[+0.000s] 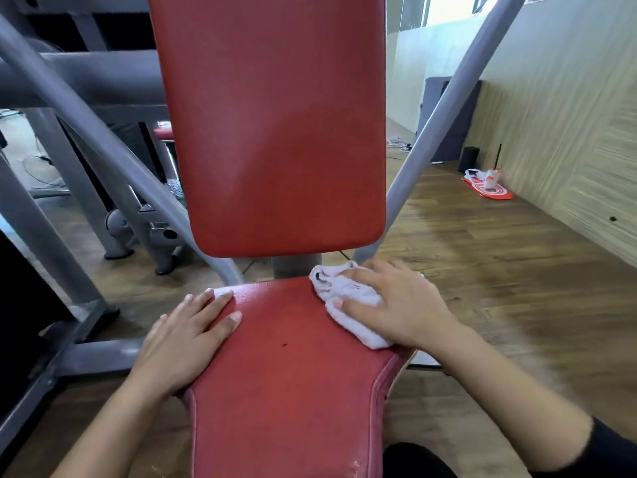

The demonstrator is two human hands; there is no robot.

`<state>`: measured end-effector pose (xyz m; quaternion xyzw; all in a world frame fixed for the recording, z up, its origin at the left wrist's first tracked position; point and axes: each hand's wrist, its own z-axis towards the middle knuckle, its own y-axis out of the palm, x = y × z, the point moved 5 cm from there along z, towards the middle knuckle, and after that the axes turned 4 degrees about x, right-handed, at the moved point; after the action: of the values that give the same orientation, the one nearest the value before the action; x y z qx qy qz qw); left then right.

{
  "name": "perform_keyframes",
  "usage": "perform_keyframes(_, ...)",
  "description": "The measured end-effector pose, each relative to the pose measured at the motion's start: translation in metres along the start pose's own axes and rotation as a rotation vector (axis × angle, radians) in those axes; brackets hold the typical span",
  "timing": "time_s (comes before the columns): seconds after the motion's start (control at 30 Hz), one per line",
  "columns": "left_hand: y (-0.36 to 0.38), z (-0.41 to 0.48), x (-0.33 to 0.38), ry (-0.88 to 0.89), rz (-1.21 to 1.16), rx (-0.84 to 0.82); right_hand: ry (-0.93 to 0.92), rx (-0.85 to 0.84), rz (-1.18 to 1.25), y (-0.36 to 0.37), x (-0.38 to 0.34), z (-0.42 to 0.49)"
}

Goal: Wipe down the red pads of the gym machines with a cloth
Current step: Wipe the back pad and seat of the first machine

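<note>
Red seat pad (289, 374) fills the near view, narrow toward the camera and widening toward its far end, with piped seams along both sides and a small dark mark (284, 345) near its middle. The left hand (186, 336) lies flat on the pad's left edge, fingers straight and holding nothing, and seems to brace the body. The right hand (396, 305) lies spread over a crumpled white cloth (344, 294), pressing it onto the far right corner of the seat with no closed grip.

The cloth looks light, soft and limp, so it will bunch and slide under the palm. It is best kept wadded and driven by flat pressure, not pinched. The pad's vinyl skin looks smooth over firm cushioning, fixed to the grey steel frame (448, 115), so it should take hard rubbing without shifting.

Behind the seat stands the upright red backrest pad (272, 132). A pale patch shows on its face, though whether that is damp or only reflected light cannot be told.
</note>
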<state>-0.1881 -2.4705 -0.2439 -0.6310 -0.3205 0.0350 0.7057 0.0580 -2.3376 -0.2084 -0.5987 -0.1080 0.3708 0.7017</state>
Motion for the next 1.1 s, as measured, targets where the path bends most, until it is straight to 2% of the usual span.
perform_keyframes(0.13,0.000,0.002,0.003,-0.004,0.014,0.027,0.245,-0.065,0.079,0.007,0.038,0.025)
perform_keyframes(0.2,0.001,0.001,0.004,-0.013,0.031,0.034,0.185,-0.032,-0.056,0.017,0.031,0.032)
perform_keyframes(0.27,0.001,0.001,0.006,-0.020,0.039,0.036,0.155,0.070,-0.132,0.018,0.014,0.024)
perform_keyframes(0.53,0.001,0.001,0.000,-0.010,0.015,0.021,-0.094,0.241,0.214,-0.007,-0.046,-0.069)
perform_keyframes(0.6,0.002,0.001,-0.002,0.000,0.001,0.007,-0.138,0.225,0.282,-0.009,-0.043,-0.083)
perform_keyframes(0.8,0.003,0.004,-0.011,0.015,-0.020,-0.005,-0.338,-0.070,0.450,-0.011,0.003,-0.075)
perform_keyframes(0.9,-0.001,0.000,-0.011,0.024,-0.067,0.032,-0.420,-0.032,0.405,-0.005,0.011,-0.074)
perform_keyframes(1.0,-0.013,-0.020,0.015,0.151,-0.057,0.090,-0.421,0.031,0.386,-0.001,0.010,-0.070)
perform_keyframes(1.1,-0.023,-0.062,0.061,0.253,-0.264,-0.070,-0.431,0.067,0.393,-0.001,0.010,-0.067)
